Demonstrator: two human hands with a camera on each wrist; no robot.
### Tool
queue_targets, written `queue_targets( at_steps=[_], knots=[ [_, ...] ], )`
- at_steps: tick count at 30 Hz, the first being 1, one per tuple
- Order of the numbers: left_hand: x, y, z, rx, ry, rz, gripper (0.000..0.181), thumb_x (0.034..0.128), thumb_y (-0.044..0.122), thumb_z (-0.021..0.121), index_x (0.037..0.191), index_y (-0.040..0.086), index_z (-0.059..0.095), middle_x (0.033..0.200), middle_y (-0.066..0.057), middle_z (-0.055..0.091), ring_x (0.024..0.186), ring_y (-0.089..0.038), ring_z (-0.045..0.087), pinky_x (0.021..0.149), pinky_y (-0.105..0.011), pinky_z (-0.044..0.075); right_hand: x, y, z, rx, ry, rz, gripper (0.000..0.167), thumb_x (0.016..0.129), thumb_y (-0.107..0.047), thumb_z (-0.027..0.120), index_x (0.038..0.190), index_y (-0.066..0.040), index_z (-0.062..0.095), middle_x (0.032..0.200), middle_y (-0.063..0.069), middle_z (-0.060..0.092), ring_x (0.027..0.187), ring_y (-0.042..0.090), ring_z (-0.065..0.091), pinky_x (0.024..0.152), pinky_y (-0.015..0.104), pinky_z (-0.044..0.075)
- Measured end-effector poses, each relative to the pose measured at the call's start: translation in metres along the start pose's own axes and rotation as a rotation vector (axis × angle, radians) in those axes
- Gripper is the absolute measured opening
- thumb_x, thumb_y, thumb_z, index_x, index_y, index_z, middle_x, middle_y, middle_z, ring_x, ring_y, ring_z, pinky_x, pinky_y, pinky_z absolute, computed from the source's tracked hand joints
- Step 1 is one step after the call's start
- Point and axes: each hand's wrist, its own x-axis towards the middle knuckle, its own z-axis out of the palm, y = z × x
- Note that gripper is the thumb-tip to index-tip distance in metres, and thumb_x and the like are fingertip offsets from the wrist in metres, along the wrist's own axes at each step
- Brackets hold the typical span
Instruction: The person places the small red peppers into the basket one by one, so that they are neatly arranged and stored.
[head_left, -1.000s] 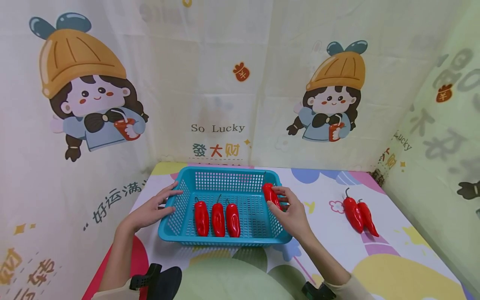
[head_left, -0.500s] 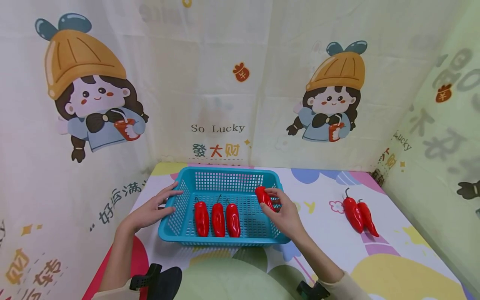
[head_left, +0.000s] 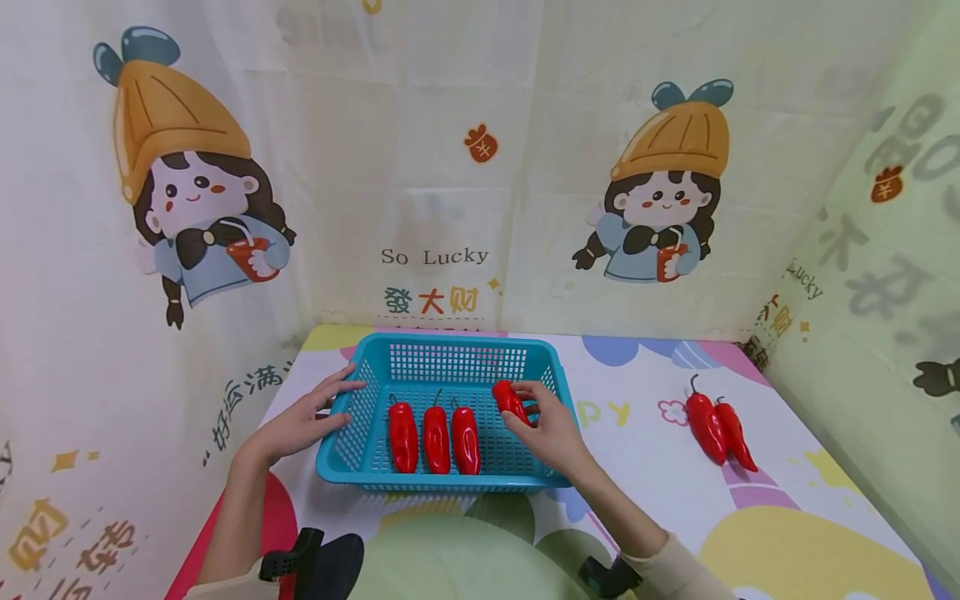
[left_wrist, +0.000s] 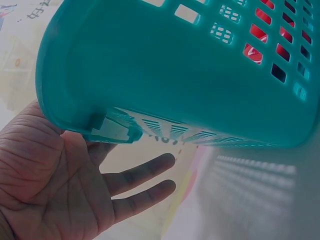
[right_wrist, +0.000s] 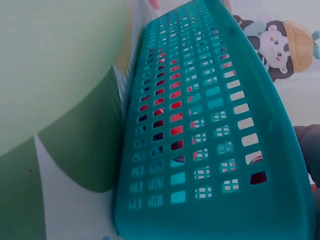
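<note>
A blue plastic basket [head_left: 450, 481] stands on the table with three red peppers lying side by side inside: a left one [head_left: 403, 437], a middle one [head_left: 437, 439] and a right one [head_left: 466, 440]. My left hand [head_left: 303, 423] holds the basket's left rim, thumb and some fingers over it; in the left wrist view two fingers of the hand [left_wrist: 65, 180] stretch out straight below the rim. Over the basket's right part, my right hand [head_left: 551, 429] pinches another red pepper [head_left: 510, 400], tilted, its stem up. The right wrist view mostly shows the basket's mesh side [right_wrist: 200, 125], with that hand [right_wrist: 310, 150] largely cut off.
Two more red peppers lie together on the table's right side, a larger one [head_left: 707, 427] and a slimmer one [head_left: 735, 435]. The table [head_left: 630, 475] has a colourful printed cover. A printed cloth [head_left: 420, 167] hangs behind it and at both sides.
My right hand has moved left with its pepper, from the basket's right rim to above the inside, closer to the three peppers. The left hand and basket have stayed put.
</note>
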Motion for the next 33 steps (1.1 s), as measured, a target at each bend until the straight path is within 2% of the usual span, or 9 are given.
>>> queue_targets(
  at_steps=[12,19,25,33],
  knots=[
    [-0.001,0.004,-0.001,-0.006,-0.008,0.007,0.068,0.0944,0.015,0.071,0.154,0.005,0.041,0.168,-0.023,0.012,0.146,-0.056,0.021,0.090,-0.057,0.058,0.006,0.000,0.011,-0.034,-0.118,0.072,0.057,0.090,-0.022,0.077,0.138,-0.006,0.053,0.129,0.016,0.063,0.106,0.031,0.064,0.071,0.037,0.063],
    [0.000,0.006,-0.002,-0.019,-0.014,0.020,0.067,0.0941,0.014,0.071,0.154,0.006,0.042,0.168,-0.023,0.012,0.146,-0.056,0.021,0.092,-0.060,0.056,0.008,0.000,0.014,-0.029,-0.161,0.069,0.051,0.092,-0.020,0.075,0.136,-0.003,0.053,0.128,0.019,0.064,0.101,0.031,0.067,0.073,0.041,0.063],
    [0.000,0.006,-0.002,-0.016,-0.018,0.025,0.067,0.0941,0.014,0.071,0.154,0.006,0.042,0.168,-0.024,0.013,0.146,-0.056,0.021,0.093,-0.061,0.055,0.010,0.000,0.018,-0.053,-0.191,0.086,0.051,0.093,-0.018,0.074,0.137,-0.001,0.053,0.125,0.017,0.065,0.097,0.028,0.066,0.070,0.039,0.063],
    [0.001,0.005,-0.001,-0.006,-0.014,0.013,0.067,0.0942,0.015,0.071,0.154,0.007,0.041,0.168,-0.023,0.013,0.145,-0.055,0.022,0.091,-0.059,0.057,0.014,0.001,0.021,-0.091,-0.238,0.115,0.053,0.093,-0.019,0.073,0.137,0.001,0.052,0.126,0.020,0.063,0.108,0.035,0.064,0.075,0.044,0.063]
  ],
)
